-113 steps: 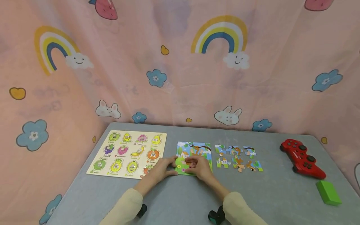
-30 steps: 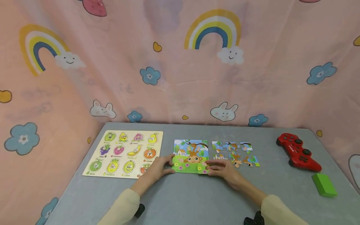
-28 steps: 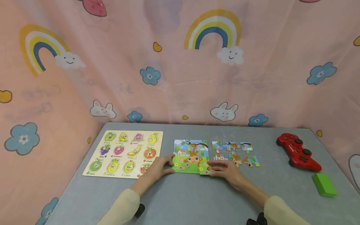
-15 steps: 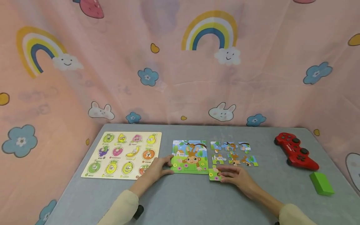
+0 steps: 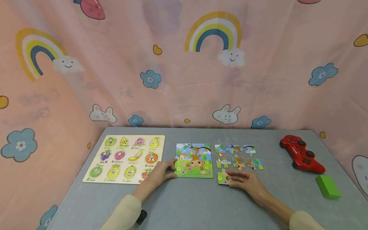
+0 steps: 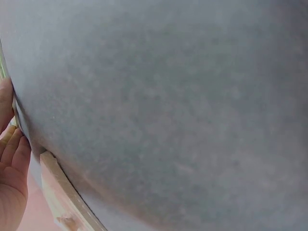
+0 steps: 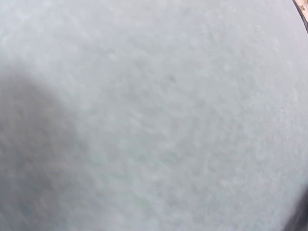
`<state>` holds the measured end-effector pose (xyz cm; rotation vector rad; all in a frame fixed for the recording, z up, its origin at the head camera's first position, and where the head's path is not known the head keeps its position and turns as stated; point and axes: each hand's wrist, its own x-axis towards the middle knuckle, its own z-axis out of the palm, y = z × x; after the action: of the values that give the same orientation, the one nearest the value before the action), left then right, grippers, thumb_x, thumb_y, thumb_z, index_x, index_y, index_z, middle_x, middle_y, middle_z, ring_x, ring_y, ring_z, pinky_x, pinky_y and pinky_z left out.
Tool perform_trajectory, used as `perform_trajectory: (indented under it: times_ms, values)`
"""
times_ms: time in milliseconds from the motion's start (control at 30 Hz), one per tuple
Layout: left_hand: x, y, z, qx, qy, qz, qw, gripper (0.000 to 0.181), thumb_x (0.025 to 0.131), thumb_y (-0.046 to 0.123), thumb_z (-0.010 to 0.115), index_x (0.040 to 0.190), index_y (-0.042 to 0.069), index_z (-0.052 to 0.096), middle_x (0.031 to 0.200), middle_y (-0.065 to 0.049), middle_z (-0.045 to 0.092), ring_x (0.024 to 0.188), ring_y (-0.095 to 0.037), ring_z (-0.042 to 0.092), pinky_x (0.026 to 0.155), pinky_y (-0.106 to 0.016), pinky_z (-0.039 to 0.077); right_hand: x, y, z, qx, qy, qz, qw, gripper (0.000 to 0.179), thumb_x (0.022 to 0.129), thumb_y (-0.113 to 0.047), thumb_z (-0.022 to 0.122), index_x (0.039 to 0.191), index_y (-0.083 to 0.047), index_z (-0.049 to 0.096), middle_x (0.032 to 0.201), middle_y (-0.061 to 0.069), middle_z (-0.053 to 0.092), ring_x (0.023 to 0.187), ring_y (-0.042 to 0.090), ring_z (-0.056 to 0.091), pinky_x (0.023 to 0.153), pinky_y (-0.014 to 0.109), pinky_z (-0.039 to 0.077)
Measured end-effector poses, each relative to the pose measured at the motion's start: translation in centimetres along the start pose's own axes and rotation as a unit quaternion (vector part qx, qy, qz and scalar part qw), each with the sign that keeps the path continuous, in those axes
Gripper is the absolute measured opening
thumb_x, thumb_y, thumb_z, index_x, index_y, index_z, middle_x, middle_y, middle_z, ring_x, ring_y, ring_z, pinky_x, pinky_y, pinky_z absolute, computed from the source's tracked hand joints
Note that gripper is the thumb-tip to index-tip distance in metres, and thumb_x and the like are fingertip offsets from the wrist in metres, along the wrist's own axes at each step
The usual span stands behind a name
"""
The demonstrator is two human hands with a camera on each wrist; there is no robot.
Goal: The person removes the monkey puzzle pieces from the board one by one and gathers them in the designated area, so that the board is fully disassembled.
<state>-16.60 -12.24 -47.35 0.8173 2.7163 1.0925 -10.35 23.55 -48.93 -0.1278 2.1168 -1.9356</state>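
Note:
A square monkey jigsaw puzzle [image 5: 194, 159] lies flat on the grey table in the head view. My left hand [image 5: 161, 174] rests its fingertips against the puzzle's left edge, and that hand [image 6: 12, 178] shows at the far left of the left wrist view. Right of the puzzle's lower corner, my right hand [image 5: 248, 183] pinches a green flowered jigsaw piece [image 5: 222, 178] by its right side, low over the table. Several other jigsaw pieces [image 5: 238, 163] lie in two rows beyond this hand. The right wrist view holds only blurred table surface, without the fingers.
A cream fruit puzzle board [image 5: 123, 159] lies to the left, partly behind my left hand. To the right are a red game controller [image 5: 302, 155] and a green block [image 5: 327, 187]. A pink patterned curtain [image 5: 172, 95] hangs behind the table [image 5: 187, 204].
My right hand has drawn the green flowered piece off the puzzle's lower right corner and carried it right. The left hand has stayed at the puzzle's left edge. The head view has shifted slightly.

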Motion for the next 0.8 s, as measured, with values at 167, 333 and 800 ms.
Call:
perform_trajectory:
  times_ms: [167,333,800]
  values:
    - [0.0,-0.1,0.1,0.002,0.002,0.005,1.0,0.018,0.077,0.011,0.078,0.084,0.005,0.063,0.131,-0.021,0.056,0.121,-0.033,0.054,0.098,-0.043,0.045,0.2,0.0,-0.1,-0.002,0.0,-0.032,0.9995,0.05,0.083,0.0,0.071,0.127,0.013,0.053,0.123,0.028,0.058,0.103,0.01,0.065,0.084,0.031,0.054]
    - [0.1,0.0,0.0,0.007,0.002,0.001,1.0,0.017,0.077,0.012,0.078,0.085,0.005,0.064,0.132,-0.02,0.056,0.122,-0.033,0.053,0.1,-0.043,0.044,0.5,0.0,-0.2,-0.045,0.008,-0.078,0.9959,0.045,0.078,0.003,0.074,0.119,0.014,0.059,0.12,0.032,0.058,0.101,0.006,0.065,0.084,0.028,0.054]
    - [0.0,0.1,0.0,0.008,-0.001,-0.005,1.0,0.018,0.077,0.012,0.078,0.085,0.005,0.064,0.132,-0.02,0.055,0.12,-0.033,0.055,0.098,-0.042,0.046,1.1,-0.2,-1.2,-0.126,-0.041,-0.098,0.9864,0.046,0.078,-0.007,0.078,0.119,0.008,0.063,0.122,0.029,0.059,0.105,-0.006,0.058,0.082,0.019,0.053]
